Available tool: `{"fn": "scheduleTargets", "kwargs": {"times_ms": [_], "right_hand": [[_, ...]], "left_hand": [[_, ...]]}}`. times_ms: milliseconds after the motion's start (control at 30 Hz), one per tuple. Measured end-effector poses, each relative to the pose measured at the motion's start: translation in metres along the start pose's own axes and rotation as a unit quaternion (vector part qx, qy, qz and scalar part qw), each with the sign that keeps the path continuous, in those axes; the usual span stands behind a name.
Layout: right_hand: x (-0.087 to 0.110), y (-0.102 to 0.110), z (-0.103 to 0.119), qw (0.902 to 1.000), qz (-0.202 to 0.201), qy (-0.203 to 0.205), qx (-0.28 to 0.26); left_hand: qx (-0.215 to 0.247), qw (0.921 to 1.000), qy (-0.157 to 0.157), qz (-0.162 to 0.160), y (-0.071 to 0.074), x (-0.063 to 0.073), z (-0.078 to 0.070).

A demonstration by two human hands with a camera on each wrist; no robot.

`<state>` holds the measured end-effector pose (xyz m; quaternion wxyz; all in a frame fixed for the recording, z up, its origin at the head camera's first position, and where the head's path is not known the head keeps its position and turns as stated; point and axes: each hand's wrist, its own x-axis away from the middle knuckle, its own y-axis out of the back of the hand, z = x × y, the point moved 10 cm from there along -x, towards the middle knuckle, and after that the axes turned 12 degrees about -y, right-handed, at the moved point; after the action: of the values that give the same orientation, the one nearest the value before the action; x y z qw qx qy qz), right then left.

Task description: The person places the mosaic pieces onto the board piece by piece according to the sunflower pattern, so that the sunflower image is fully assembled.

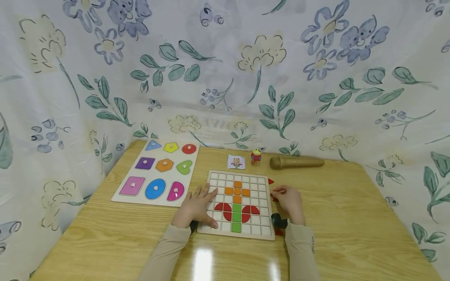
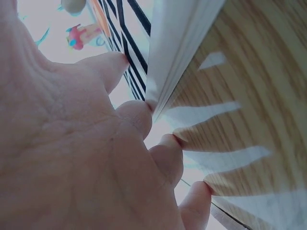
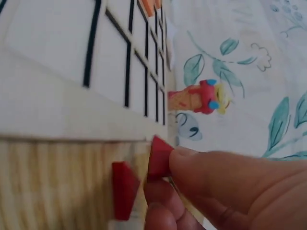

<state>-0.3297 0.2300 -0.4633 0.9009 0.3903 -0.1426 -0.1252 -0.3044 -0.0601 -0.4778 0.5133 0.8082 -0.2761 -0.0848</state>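
A white wooden grid board (image 1: pixel 218 177) lies on the table with a flower pattern of flat pieces: orange squares (image 1: pixel 238 184), a green stem (image 1: pixel 236 217) and red rounded pieces (image 1: pixel 227 214). My left hand (image 1: pixel 198 207) rests spread over the board's left edge, its thumb on the grid; in the left wrist view the fingertips (image 2: pixel 136 117) meet the edge. Beside the right edge, my right hand (image 1: pixel 289 200) pinches a red triangle piece (image 3: pixel 159 157) between thumb and fingers. Another red piece (image 3: pixel 124 189) lies on the table close by.
A shape puzzle board (image 1: pixel 154 179) with knobbed pieces lies at left. Behind the grid board are a small pattern card (image 1: pixel 236 162), a toy figure (image 1: pixel 256 157) and a brown microphone-shaped object (image 1: pixel 297 162). A red triangle (image 1: pixel 270 181) lies past my right hand.
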Motion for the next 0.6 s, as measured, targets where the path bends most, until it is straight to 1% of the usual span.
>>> {"fn": "scheduleTargets", "kwargs": {"times_ms": [100,167,333,433,600], "right_hand": [[0.002,-0.003,0.004,0.9997,0.016,-0.012,-0.016],[0.004,-0.009,0.010,0.9990,0.035,-0.013,-0.024],[0.015,-0.035,0.032,0.9952,0.093,0.022,-0.022],[0.022,-0.050,0.042,0.9922,0.118,0.032,-0.025],[0.029,-0.063,0.051,0.9903,0.128,0.036,-0.039]], "left_hand": [[0.001,1.0000,-0.002,-0.002,0.001,0.001,-0.001],[0.001,1.0000,-0.003,-0.002,0.001,0.001,0.000],[0.004,1.0000,-0.002,-0.006,0.001,0.002,0.000],[0.005,0.9999,-0.002,-0.009,0.001,0.003,0.000],[0.000,0.9999,-0.005,-0.009,0.002,0.003,-0.002]]}}
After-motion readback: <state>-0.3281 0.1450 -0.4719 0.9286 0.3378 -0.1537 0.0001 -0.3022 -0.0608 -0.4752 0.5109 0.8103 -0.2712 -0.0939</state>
